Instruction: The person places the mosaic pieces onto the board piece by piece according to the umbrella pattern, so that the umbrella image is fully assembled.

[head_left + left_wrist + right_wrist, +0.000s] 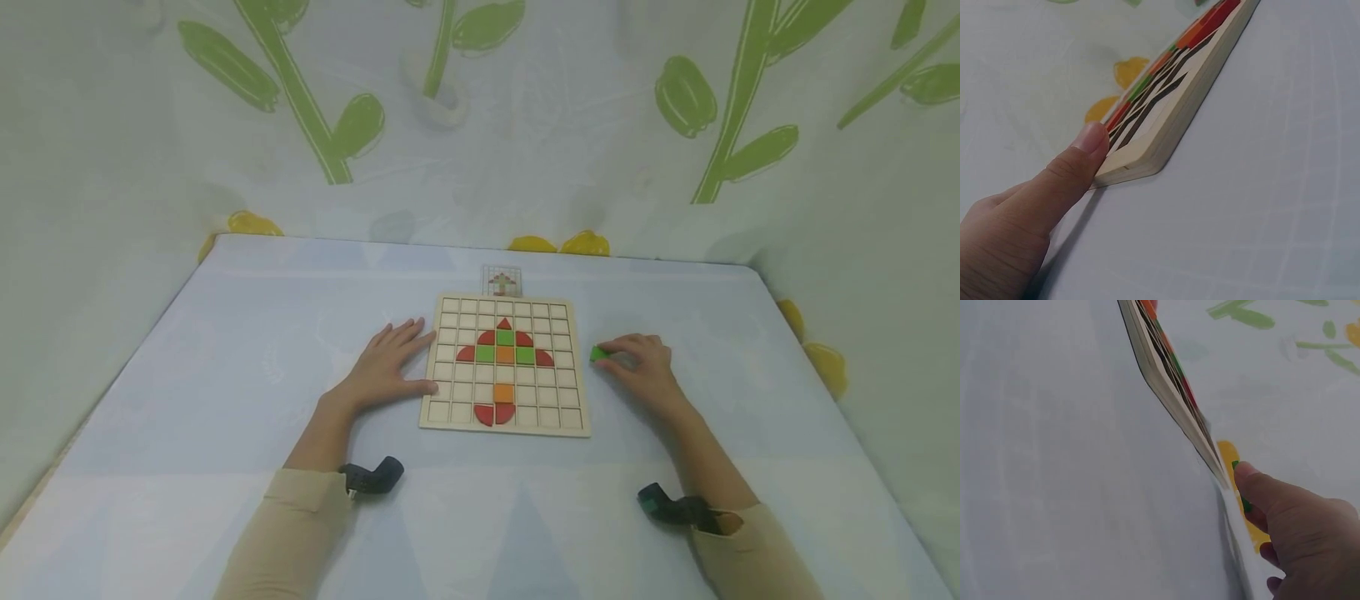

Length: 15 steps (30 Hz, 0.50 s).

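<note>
A square wooden grid board (463,372) lies on the table, with red, green and orange pieces set in its cells. Together they form an arrow-like figure with a red triangle (505,323) at its top. In the head view, my left hand (382,367) lies at the board's left side, fingers spread and straight, thumb on its edge. The left wrist view shows that thumb (1079,162) at the board's corner. To the right of the board, my right hand (645,371) pinches a green square piece (597,353) between thumb and fingertips, apart from the board.
A small pattern card (502,281) with a similar figure lies just behind the board. The table (225,333) has a pale cover and meets a leaf-patterned cloth backdrop (525,167) at the back. Each wrist carries a black camera mount (375,476).
</note>
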Motion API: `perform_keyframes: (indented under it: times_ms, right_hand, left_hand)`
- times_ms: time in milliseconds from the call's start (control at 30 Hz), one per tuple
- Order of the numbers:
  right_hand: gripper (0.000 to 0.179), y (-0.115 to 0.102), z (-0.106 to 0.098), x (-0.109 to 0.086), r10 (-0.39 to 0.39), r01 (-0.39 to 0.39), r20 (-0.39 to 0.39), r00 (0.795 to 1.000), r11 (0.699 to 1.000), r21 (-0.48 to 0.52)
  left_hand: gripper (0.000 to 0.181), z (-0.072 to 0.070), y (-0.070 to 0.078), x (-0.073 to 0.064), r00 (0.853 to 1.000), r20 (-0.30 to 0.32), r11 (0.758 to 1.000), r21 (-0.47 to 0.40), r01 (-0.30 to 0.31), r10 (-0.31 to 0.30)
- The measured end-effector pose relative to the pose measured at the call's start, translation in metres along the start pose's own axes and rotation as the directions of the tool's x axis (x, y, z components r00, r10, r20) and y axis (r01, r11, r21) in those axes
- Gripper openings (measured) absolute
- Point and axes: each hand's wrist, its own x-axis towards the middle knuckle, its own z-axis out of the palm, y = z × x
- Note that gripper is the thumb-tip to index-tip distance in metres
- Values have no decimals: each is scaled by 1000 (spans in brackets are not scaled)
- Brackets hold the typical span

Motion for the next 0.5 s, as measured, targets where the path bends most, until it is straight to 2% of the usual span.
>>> perform_keyframes:
  times_ms: [500]
  right_hand:
    - [29,-28,23,11,-47,45,51,998,998,41]
  left_hand:
    - [87,-2,2,-1,1000,-9,1000,-22,-14,14]
